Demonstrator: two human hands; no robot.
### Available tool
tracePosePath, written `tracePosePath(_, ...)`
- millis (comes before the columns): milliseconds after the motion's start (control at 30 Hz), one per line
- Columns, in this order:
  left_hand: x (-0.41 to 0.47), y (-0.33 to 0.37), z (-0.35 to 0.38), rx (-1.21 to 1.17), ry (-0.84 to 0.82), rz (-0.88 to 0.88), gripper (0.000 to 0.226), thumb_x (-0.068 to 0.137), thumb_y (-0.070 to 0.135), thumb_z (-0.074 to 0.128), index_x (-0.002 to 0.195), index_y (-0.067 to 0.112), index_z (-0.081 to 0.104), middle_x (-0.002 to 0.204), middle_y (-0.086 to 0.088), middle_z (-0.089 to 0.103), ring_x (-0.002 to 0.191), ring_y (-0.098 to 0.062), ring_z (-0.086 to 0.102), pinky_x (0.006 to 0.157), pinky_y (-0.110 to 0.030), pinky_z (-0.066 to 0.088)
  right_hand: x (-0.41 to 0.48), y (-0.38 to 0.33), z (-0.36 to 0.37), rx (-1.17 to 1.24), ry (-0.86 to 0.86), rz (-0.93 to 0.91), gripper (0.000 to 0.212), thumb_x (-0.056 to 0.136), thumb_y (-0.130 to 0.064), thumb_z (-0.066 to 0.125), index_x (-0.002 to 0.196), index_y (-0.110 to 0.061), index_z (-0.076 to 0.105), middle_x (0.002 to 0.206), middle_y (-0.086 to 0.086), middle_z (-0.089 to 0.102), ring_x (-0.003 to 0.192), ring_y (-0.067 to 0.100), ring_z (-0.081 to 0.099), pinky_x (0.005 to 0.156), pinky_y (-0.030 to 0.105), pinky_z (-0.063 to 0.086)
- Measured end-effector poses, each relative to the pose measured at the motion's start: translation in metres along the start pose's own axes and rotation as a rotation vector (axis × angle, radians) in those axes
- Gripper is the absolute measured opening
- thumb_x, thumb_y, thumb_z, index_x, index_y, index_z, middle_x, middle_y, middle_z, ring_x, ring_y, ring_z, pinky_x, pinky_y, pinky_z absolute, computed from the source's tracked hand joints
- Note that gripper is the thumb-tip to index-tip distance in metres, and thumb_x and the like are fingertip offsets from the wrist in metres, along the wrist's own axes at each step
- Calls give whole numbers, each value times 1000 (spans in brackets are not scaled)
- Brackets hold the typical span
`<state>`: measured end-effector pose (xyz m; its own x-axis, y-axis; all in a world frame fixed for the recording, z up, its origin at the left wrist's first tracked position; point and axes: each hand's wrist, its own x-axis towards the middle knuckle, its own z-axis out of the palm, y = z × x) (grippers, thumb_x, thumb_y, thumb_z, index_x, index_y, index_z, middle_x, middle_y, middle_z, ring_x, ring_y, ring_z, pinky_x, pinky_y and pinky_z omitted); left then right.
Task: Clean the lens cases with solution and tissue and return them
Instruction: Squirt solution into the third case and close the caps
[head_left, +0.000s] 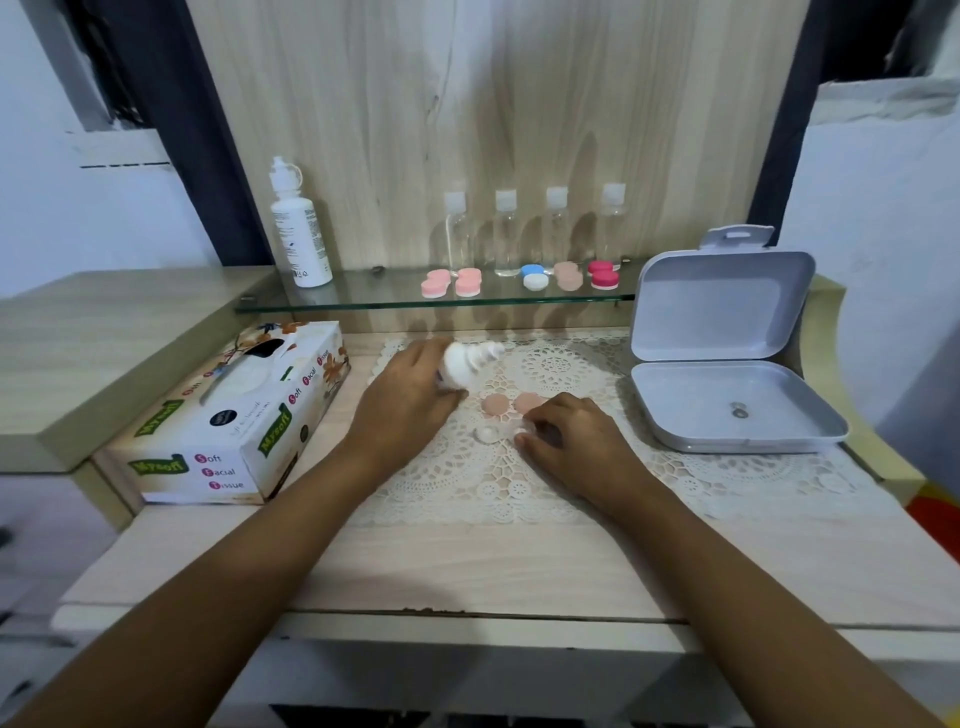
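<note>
head view: left grip (410, 400) clamped round a tilted white bottle (470, 361); right grip (566, 436) pinches the clear lens case (489, 433) on the lace doily (561, 369).

Over the lace mat (566, 366), the left hand (408, 397) grips a small white bottle (467, 361), which is tilted. At the mat's middle the right hand (574, 441) pinches one end of a clear lens case (490, 433). Two peach caps (496, 404) lie just behind it. A tissue box (234, 415) stands left of the mat, an open grey box (722, 306) right of it.

Left hand (402, 400), right hand (566, 436): fingers (536, 415) curled.
</note>
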<state>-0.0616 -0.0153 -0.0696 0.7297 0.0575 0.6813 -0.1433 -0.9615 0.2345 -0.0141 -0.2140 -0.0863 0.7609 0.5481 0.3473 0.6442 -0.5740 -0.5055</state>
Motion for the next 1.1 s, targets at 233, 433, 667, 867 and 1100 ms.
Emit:
tracePosePath(233, 11, -5, 3, -412, 112, -554, 47, 78, 31, 74, 115, 16, 49, 101, 4, 58, 88, -14, 55, 73, -29, 44, 0, -1, 0, 11, 3, -5, 26, 87, -33, 58, 105, -15, 65, 104, 1, 60, 99, 21, 48, 91, 37, 40)
tracePosePath(433, 11, -9, 7, -440, 124, -651, 53, 79, 31, 73, 120, 11, 47, 99, 6, 53, 90, -14, 52, 77, -30, 43, 0, -2, 0, 20, 6, -3, 24, 87, -33, 59, 100, -13, 66, 102, 1, 59, 98, 20, 48, 90, 37, 40)
tracePosePath(667, 13, -11, 7, -404, 15, -669, 77, 75, 47, 72, 134, 14, 35, 128, -5, 49, 114, -23, 50, 91, -36, 43, -1, -3, -1, 6, -5, 0, 27, 88, -33, 58, 107, -15, 65, 107, 2, 59, 103, 21, 48, 92, 36, 39)
tracePosePath(867, 11, 23, -1, 23, 266, -466, 84, 80, 45, 68, 145, 16, 23, 143, -18, 26, 130, -31, 25, 104, -44, 27, -1, -3, -1, -4, -10, 7, 28, 88, -34, 57, 108, -16, 64, 107, 2, 58, 104, 21, 47, 92, 35, 39)
tracePosePath(1100, 13, 42, 5, 81, -115, 11, 21, 91, 18, 55, 107, 15, 67, 99, -4, 63, 91, -23, 59, 69, -33, 47, 0, -3, -1, 7, -1, 7, 26, 87, -33, 58, 105, -16, 65, 103, 2, 59, 101, 22, 48, 91, 37, 40)
